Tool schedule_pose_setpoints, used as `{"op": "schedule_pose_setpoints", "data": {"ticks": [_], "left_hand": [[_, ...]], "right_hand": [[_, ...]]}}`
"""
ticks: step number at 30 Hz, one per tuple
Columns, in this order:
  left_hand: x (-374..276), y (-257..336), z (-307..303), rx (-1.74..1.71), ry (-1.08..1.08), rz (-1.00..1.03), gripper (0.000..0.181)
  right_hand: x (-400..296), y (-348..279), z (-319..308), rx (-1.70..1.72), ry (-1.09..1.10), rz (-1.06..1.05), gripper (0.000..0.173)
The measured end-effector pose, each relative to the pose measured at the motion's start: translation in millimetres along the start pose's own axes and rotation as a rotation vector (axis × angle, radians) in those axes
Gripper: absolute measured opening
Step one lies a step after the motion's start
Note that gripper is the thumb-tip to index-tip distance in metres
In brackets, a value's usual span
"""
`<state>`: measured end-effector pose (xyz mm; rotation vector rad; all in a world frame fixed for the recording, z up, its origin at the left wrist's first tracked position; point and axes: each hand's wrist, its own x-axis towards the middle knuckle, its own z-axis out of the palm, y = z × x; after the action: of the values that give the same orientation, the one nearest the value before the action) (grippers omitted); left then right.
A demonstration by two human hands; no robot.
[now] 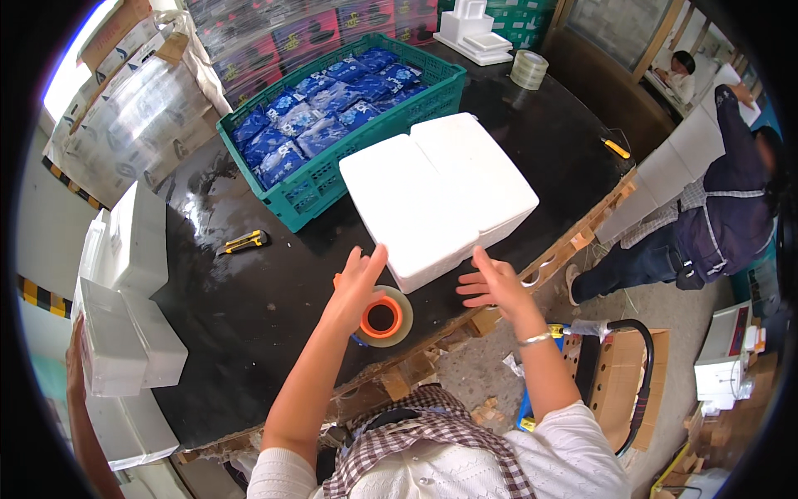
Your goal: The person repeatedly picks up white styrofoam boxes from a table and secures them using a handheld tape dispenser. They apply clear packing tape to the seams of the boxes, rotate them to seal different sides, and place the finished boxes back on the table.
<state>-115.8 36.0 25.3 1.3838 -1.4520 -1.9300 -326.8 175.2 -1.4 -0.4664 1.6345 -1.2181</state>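
Note:
Two white foam boxes stand side by side on the black tabletop. My left hand, fingers spread and holding nothing, is at the near left corner of the boxes, above a tape dispenser with an orange core. By their near right side is my right hand, empty, its fingers apart; whether it touches the foam I cannot tell. Behind the boxes, a green plastic crate holds several blue printed packets. A yellow utility knife lies left of the boxes.
White foam boxes are stacked at the left edge, with another person's hand beside them. Clear tape rolls, foam pieces and a yellow-handled tool are at the back. A person stands at right, near a trolley handle.

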Motion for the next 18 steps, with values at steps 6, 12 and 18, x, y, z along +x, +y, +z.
{"op": "schedule_pose_setpoints", "data": {"ticks": [6,12,18], "left_hand": [[49,-5,45,0.009,0.007,0.123,0.073],[30,-27,39,-0.196,-0.061,0.309,0.066],[-42,-11,4,-0.217,-0.039,0.66,0.068]], "right_hand": [[33,-2,14,0.208,-0.106,-0.001,0.09],[7,10,40,0.184,0.092,-0.287,0.074],[-71,-17,77,0.229,0.071,-0.663,0.078]]}}
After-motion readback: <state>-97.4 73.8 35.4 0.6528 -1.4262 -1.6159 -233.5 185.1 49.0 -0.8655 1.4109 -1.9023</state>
